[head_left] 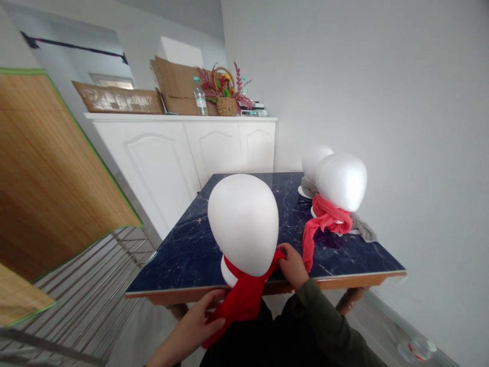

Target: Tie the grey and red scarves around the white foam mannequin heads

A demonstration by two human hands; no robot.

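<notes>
A white foam mannequin head (pixel 243 224) stands at the near edge of a dark blue marble-patterned table (pixel 191 250). A red scarf (pixel 244 295) is wrapped around its neck, and the ends hang over the table's edge. My left hand (pixel 198 321) grips the hanging end of the scarf below the table edge. My right hand (pixel 292 265) pinches the scarf at the right side of the neck. Two more foam heads stand at the far right: the nearer one (pixel 343 181) wears a coral-pink scarf (pixel 324 221), and the farther one (pixel 313 158) wears a grey cloth.
A white cabinet (pixel 183 153) stands behind the table with cardboard boxes (pixel 179 84), a water bottle (pixel 199 97) and a flower basket (pixel 226 97) on top. A bamboo mat (pixel 49 178) and a metal rack (pixel 87 300) are at left. A white wall rises at right.
</notes>
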